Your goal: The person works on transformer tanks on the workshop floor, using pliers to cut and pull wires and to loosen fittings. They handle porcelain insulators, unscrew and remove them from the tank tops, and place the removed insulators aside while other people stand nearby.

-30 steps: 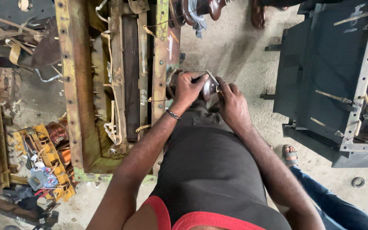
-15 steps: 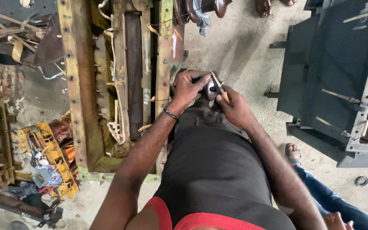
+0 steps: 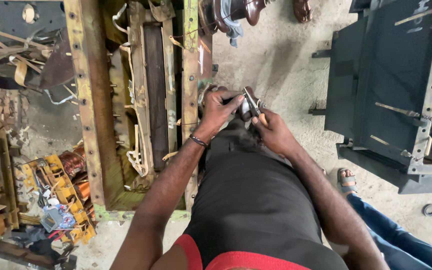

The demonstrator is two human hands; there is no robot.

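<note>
Concrete floor (image 3: 276, 55), grey and dusty, spreads under everything you look down on in this workshop. Nearest to you is your own lap in dark cloth, with both forearms reaching up toward twelve o'clock. Your left hand (image 3: 216, 112) wears a dark wristband (image 3: 197, 141) and its grip is wrapped tight around a small dark part (image 3: 244, 107) with a pale patch; what that part is you cannot tell from here. Your right hand (image 3: 275, 132) sits just beside it at about one o'clock of your lap, its grip closed on the orange-handled pliers (image 3: 254, 106), whose tips touch the part. At four o'clock another person's sandalled foot (image 3: 347, 180) and blue-trousered leg rest on the floor. At eight o'clock lies a yellow frame (image 3: 56, 192) with copper windings and loose bits. Running from seven to eleven o'clock, just beside your left arm, is a long rusty yellow-green steel frame (image 3: 88, 100) holding a dark core and pale tape strips. At two o'clock stands a dark metal tank (image 3: 376, 95). Farthest off, at twelve o'clock, sits a brown ribbed insulator (image 3: 231, 12).
</note>
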